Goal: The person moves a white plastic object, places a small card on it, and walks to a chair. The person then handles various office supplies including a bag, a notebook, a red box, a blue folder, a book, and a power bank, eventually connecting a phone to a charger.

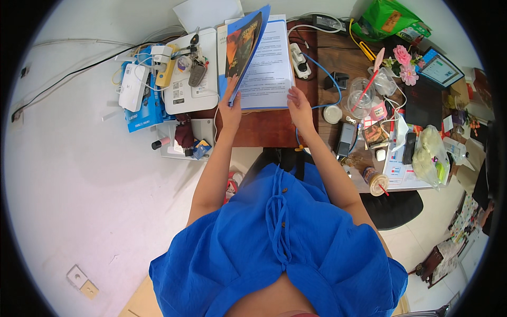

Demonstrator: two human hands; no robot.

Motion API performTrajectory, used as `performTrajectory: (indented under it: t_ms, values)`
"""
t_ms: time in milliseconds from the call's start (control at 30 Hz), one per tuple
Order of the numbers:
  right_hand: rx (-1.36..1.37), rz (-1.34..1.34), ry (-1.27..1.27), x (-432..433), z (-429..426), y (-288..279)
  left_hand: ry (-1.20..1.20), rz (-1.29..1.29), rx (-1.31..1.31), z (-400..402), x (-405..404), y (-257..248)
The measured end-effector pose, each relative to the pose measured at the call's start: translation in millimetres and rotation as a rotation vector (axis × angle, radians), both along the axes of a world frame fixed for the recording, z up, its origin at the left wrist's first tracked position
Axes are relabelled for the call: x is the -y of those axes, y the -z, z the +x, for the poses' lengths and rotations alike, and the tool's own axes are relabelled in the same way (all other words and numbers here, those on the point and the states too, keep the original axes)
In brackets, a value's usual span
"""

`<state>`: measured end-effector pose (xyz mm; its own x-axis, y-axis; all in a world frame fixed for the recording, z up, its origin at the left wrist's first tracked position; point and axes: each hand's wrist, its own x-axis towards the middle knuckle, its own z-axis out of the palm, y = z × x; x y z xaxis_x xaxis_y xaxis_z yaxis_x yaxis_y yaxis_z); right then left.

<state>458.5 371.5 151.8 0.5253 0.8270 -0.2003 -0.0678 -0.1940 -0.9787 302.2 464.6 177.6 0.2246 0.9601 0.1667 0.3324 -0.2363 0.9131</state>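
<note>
A stack of printed sheets (265,75) lies on the reddish-brown desk before me. Above its left part, a blue folder cover (259,39) stands tilted up, with a dark, orange-pictured booklet (241,45) against its left face. My left hand (231,103) grips the lower end of the cover and booklet between thumb and fingers. At the lower right edge of the sheets is my right hand (299,105), its fingers bent over the paper's edge; whether it pinches any sheet is not plain.
Left of the papers, a white printer (178,99) carries keys and a yellow power strip (165,73). On the right are a white socket strip (300,61), a plastic cup with a red straw (361,97), a power bank (345,138), an iced drink (375,181) and a laptop (424,99).
</note>
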Motion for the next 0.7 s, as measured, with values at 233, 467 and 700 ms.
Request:
performTrajectory:
  t_ms: [233, 467, 700]
  values:
    - [-0.034, 0.047, -0.012, 28, 5, 0, 0.24, 0.248, -0.509, 20, 4, -6]
    - [-0.092, -0.173, 0.009, 109, 4, -4, 0.304, 0.477, -0.947, 23, 12, 23]
    - [0.791, -0.712, 0.423, 160, 33, 20, 0.4, 0.411, -0.888, 21, 21, -2]
